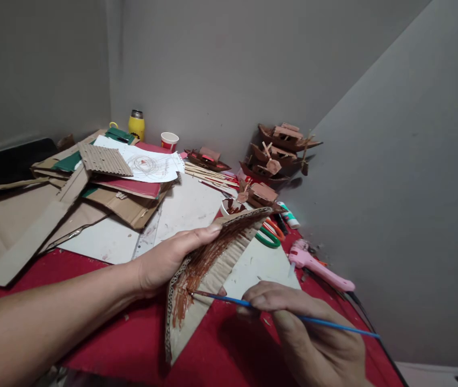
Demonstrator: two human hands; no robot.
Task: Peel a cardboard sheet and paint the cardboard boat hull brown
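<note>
My left hand (174,252) grips a curved cardboard boat hull (229,263), its thumb over the upper edge and most fingers hidden behind. Wet-looking brown paint streaks the upper part of the hull's inner face; the lower strip is bare cardboard. In my right hand (305,328) is a thin blue paintbrush (232,299), pinched between thumb and fingers. Its tip touches the hull near the left end of the painted area. Just behind the hull stands a paper cup (229,206) with brown paint inside, partly covered by the hull.
Several brown model boats (289,140) stand by the wall. Scissors (269,237) and a pink glue gun (321,267) lie at the right, a cord trailing from the gun. Cardboard pieces (23,242), a drawing (144,161), sticks (208,174), a yellow bottle (136,126) and another cup (169,141) lie behind.
</note>
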